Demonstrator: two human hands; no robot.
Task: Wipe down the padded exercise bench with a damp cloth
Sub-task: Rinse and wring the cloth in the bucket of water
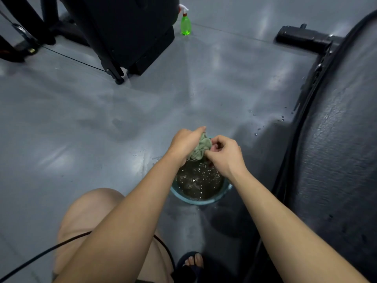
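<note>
A green cloth (201, 149) is squeezed between the left hand (184, 145) and the right hand (225, 154), both closed on it, above a bowl (204, 201) of water (bubbly). The padded bench (336, 150) is close on the right. Open floor (91, 119) is spread to the left.
</note>
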